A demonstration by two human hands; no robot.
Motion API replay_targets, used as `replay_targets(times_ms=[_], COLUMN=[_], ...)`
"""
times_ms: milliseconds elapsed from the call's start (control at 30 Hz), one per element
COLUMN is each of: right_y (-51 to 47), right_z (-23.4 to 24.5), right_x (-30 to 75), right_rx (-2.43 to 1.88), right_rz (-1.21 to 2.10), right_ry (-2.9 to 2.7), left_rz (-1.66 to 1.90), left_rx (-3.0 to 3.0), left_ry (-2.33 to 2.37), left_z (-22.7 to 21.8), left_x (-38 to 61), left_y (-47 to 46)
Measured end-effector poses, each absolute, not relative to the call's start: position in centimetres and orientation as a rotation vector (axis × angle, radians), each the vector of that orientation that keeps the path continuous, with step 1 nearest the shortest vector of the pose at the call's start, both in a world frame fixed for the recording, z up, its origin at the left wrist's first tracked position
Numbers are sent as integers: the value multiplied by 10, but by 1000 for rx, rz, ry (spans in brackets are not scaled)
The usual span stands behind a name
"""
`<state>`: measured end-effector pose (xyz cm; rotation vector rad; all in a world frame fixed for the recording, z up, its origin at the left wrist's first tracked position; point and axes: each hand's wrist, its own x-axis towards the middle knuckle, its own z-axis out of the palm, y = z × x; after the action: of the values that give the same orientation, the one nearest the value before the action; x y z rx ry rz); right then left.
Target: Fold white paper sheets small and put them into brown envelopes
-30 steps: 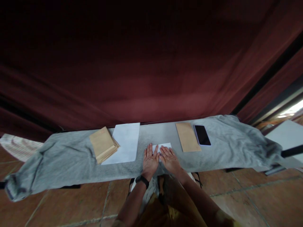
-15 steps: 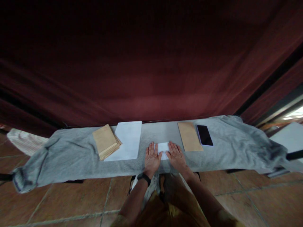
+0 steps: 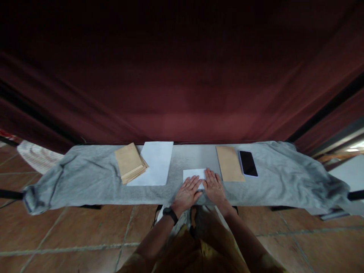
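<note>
A small folded white sheet of paper (image 3: 188, 173) lies flat on the grey cloth in front of me. My left hand (image 3: 187, 194) rests flat across its middle, fingers stretched out and angled to the right. Palm down on the right end of the paper is my right hand (image 3: 214, 186), its fingers extended too. The two hands nearly meet at the thumbs. Part of the paper is hidden under them. To the right of my right hand lies a single brown envelope (image 3: 230, 163).
The grey cloth (image 3: 93, 170) covers a long narrow surface. A stack of brown envelopes (image 3: 129, 162) overlaps a pile of white paper (image 3: 158, 161) on the left. A phone (image 3: 248, 163) lies beside the single envelope. A dark red panel (image 3: 182, 125) rises behind.
My left hand has slid right from the paper's left edge to its middle, uncovering that left end. My right hand stays at the right end. The view has shifted slightly.
</note>
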<state>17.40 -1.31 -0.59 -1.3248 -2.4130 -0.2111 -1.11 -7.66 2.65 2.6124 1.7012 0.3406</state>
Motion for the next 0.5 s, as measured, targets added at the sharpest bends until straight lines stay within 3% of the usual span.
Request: replay_targets(times_ms=[500], right_y=[-58], right_z=[3], right_x=[202], right_rx=[-1132], right_rz=[-2], right_ry=[-2543], left_rz=[246], left_rx=[2631], left_ry=[1625], left_z=[36], left_x=[-10], left_y=[-79])
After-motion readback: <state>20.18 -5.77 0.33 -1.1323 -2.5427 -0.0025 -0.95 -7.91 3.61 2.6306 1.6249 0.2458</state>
